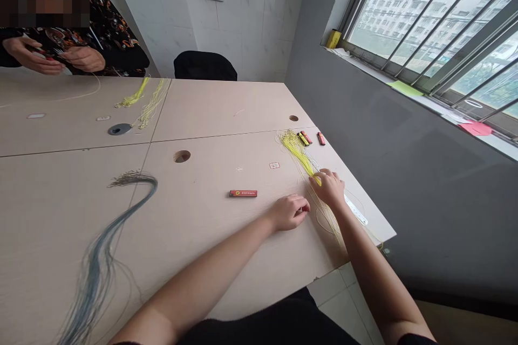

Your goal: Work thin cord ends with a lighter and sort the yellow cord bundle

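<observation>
My right hand (pixel 329 187) rests at the right side of the table with its fingers closed on a bundle of thin yellow cords (pixel 298 152). The far ends of the bundle fan out, and loose pale strands trail toward the table's front edge. Just left of these strands lies my left hand (pixel 290 212), its fingers curled; whatever is in them is hidden. A red lighter (pixel 243 193) lies flat beyond my left forearm. Partly behind my right wrist is a white strip like a ruler (pixel 356 210).
More lighters (pixel 321 138) lie past the yellow bundle. A long blue-grey cord bundle (pixel 97 259) curves along the left. Across the table (pixel 210 110) a person's hands (pixel 83 58) work with a thin strand near more yellow cords (pixel 151 105). A grey wall borders the right.
</observation>
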The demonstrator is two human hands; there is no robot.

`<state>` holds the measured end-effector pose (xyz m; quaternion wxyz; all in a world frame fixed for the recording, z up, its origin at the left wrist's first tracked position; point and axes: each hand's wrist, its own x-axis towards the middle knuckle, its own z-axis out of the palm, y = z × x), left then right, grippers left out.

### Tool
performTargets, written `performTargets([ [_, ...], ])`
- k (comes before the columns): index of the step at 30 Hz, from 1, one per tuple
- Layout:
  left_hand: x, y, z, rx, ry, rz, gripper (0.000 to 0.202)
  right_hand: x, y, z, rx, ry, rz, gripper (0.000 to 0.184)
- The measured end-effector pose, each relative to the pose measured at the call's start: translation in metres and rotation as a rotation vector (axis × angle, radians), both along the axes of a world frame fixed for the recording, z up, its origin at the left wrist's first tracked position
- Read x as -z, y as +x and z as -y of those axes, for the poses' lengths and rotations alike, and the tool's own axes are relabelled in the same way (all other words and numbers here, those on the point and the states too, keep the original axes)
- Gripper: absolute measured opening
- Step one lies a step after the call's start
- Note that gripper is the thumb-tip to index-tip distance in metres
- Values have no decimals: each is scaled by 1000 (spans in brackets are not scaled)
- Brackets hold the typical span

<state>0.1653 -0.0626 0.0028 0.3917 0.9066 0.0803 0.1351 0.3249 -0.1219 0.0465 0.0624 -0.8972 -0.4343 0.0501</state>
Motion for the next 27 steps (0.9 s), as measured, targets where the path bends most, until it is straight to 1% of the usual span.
performTargets([
  [4,1,1,0,12,15,2,10,11,-8,-3,4,41,-17,37],
  [7,2,1,0,16,28,-3,11,19,-11,-7,1,89,-5,52],
  [9,1,1,0,21,46,-10,11,20,-10,-10,19,108,-8,57],
  [11,1,1,1,31,64,-15,11,16,-7,-13,67,91,-28,49],
  [13,0,2,0,39,73,-20,11,11,-3,-16,114,39,-52,33],
  [15,0,2,0,42,78,-26,11,6,0,-18,132,-9,-74,21],
  [16,1,2,0,42,81,-29,10,4,0,-19,135,-21,-83,19],
  [19,2,3,0,48,95,-33,11,4,-5,-19,173,-15,-74,25],
  [21,3,3,0,48,100,-37,11,6,-11,-20,215,-19,3,30],
  [24,3,4,0,43,101,-58,11,9,-19,-24,234,-81,136,34],
  [27,1,4,1,45,103,-85,11,10,-23,-31,219,-144,163,38],
])
